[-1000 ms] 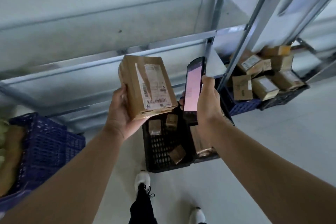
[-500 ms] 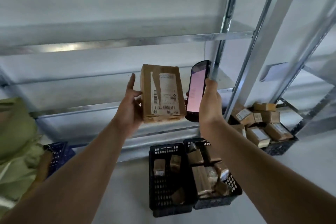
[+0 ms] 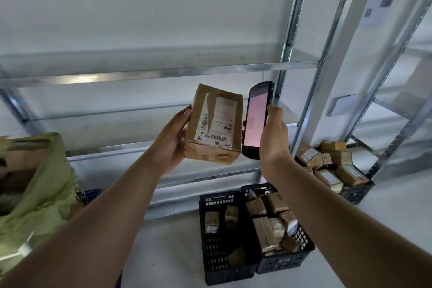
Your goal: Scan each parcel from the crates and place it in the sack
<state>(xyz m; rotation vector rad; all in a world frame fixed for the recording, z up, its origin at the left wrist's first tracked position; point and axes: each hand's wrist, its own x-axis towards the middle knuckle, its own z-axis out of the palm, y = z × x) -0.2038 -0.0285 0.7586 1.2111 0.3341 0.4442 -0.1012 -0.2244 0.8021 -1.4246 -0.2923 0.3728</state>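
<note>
My left hand [image 3: 171, 140] holds a brown cardboard parcel [image 3: 214, 125] at chest height, its white barcode label facing me. Right beside it my right hand [image 3: 273, 138] grips a black handheld scanner [image 3: 257, 121] with a lit pink screen, upright and almost touching the parcel's right edge. Below stand two black crates [image 3: 224, 269] [image 3: 304, 250] with small parcels inside. A third dark crate [image 3: 355, 192] heaped with parcels sits further right. The green sack [image 3: 44, 194] hangs open at the left edge.
A metal shelving rack [image 3: 163, 70] with bare shelves fills the view behind my hands. Its uprights [image 3: 336, 77] rise on the right. A blue crate [image 3: 92, 194] peeks out beside the sack. The floor is pale grey.
My head has tilted upward, so crates and sack sit lower in view. Parcel and scanner have drawn closer together, and the parcel has turned more upright.
</note>
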